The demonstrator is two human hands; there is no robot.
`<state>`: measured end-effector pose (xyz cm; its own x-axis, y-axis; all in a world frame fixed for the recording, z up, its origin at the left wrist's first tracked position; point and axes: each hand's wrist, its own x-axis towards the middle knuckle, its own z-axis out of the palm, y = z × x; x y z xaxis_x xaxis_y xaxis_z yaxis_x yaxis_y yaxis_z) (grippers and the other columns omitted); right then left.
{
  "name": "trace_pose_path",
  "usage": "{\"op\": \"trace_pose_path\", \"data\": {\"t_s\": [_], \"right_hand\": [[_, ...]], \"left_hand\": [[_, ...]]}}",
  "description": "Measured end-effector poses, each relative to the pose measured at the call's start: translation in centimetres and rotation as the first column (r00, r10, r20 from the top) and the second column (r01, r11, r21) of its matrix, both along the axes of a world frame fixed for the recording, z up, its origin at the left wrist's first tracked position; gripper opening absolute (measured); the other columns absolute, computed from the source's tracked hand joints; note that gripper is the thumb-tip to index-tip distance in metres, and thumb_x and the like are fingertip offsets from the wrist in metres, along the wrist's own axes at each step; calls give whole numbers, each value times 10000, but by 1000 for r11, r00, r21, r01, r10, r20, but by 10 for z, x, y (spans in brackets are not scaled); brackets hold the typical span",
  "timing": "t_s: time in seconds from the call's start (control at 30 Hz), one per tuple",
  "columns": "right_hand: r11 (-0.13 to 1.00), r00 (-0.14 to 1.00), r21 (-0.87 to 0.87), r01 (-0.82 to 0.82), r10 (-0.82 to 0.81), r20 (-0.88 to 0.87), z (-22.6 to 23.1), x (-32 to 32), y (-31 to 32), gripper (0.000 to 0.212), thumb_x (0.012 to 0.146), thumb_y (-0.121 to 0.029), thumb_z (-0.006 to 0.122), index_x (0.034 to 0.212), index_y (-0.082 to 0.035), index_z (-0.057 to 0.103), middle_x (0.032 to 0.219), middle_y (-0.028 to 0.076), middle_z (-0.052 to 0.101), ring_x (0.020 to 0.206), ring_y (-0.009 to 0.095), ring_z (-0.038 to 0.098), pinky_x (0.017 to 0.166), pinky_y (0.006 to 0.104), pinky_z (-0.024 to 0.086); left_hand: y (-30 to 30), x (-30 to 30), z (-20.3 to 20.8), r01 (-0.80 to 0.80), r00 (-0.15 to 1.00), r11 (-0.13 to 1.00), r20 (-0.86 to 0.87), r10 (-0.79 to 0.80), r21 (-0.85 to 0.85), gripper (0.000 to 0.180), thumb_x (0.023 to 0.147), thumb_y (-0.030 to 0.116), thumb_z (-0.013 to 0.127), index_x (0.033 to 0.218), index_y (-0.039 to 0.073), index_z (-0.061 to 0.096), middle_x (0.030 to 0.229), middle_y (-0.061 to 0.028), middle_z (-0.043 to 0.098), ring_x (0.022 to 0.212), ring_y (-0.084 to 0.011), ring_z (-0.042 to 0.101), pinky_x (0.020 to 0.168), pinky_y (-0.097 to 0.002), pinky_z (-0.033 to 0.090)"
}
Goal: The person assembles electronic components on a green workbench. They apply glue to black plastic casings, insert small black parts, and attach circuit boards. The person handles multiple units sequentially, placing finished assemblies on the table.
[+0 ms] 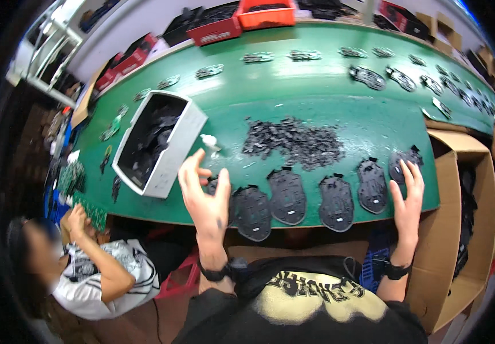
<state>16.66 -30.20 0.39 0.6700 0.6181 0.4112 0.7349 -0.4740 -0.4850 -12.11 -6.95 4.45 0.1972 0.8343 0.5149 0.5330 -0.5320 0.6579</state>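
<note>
My left hand (204, 198) is raised over the table's near edge, thumb and fingers spread, with nothing in it. It partly hides a black plastic shell (228, 184) behind it. Beside that lie several flat, waisted black shells, including one (252, 213), another (287, 196) and a third (336, 203). My right hand (409, 198) has its fingers apart, the tips at the rightmost black shell (397, 166); whether they touch it I cannot tell. Just left of this hand rests another shell (372, 186). Beyond the row spreads a heap of small black pieces (293, 142).
A grey bin (193, 123) of black parts stands on the green table (230, 103). Circuit boards (257, 57) and mouse-shaped assemblies (366, 77) line the back. An open cardboard box (431, 241) adjoins the right edge. A seated person (107, 269) holds a green board at left.
</note>
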Motion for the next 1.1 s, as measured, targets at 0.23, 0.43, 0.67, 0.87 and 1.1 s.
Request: {"op": "trace_pose_path", "data": {"t_s": [0.23, 0.43, 0.67, 0.87, 1.1], "right_hand": [[988, 988, 79, -130, 136, -69, -12, 32, -25, 81, 809, 12, 623, 863, 12, 563, 1103, 141, 572, 1256, 367, 461, 1025, 430, 342], [856, 950, 516, 22, 143, -279, -2, 11, -19, 51, 894, -23, 575, 852, 6, 577, 991, 101, 611, 1035, 225, 593, 877, 324, 455], [795, -217, 567, -216, 527, -822, 22, -125, 83, 522, 956, -423, 481, 1246, 11, 467, 911, 97, 602, 652, 126, 585, 528, 230, 477], [795, -533, 593, -125, 451, -716, 12, -180, 110, 287, 946, -319, 520, 1005, -39, 540, 771, 21, 563, 487, 61, 404, 444, 204, 320], [763, -193, 638, -103, 614, -765, 11, -201, 130, 196, 896, -171, 629, 999, -30, 540, 754, 54, 605, 543, 71, 493, 491, 206, 385]], "left_hand": [[80, -26, -11, 156, 948, 973, -253, -196, -171, 640, 768, 235, 747, 1312, 32, 477, 1095, -103, 546, 704, -160, 522, 696, -299, 469], [76, -18, 5, 357, 909, 894, -119, -399, -271, 153, 825, 172, 680, 848, 31, 625, 761, -49, 580, 670, -141, 539, 634, -283, 442], [-34, -3, 8, 678, 735, 732, 90, -673, -62, 316, 717, 179, 765, 988, 53, 663, 872, -73, 576, 858, -272, 541, 764, -379, 444], [-65, -37, -23, 430, 901, 896, 108, -419, -111, 424, 675, 172, 794, 1062, 34, 688, 894, -76, 540, 799, -232, 522, 684, -320, 431], [-59, -101, -85, 159, 987, 951, -27, -157, 265, 228, 686, 68, 678, 913, 73, 692, 909, -55, 577, 824, -243, 524, 786, -384, 438]]}}
